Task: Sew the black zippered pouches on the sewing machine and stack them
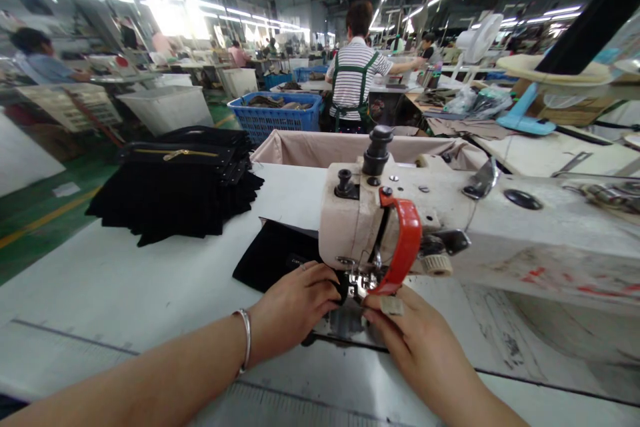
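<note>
A cream sewing machine (450, 213) with a red guard (403, 247) stands on the white table (125, 287). A black fabric piece (280, 253) lies under its needle area. My left hand (295, 307), with a bracelet at the wrist, rests on the fabric's near edge, its fingers curled down against the cloth by the presser foot. On the other side of the foot, my right hand (415, 337) has its fingers pressed together at the fabric just below the red guard. What the fingertips pinch is hidden by the machine head.
A stack of black zippered fabric pieces (180, 180) lies at the table's far left. Behind it stand a blue basket (275, 113) and a white bin (167, 107). A person in a striped shirt (355, 73) works with their back turned. A beige cloth-lined trough (350, 147) runs behind the machine.
</note>
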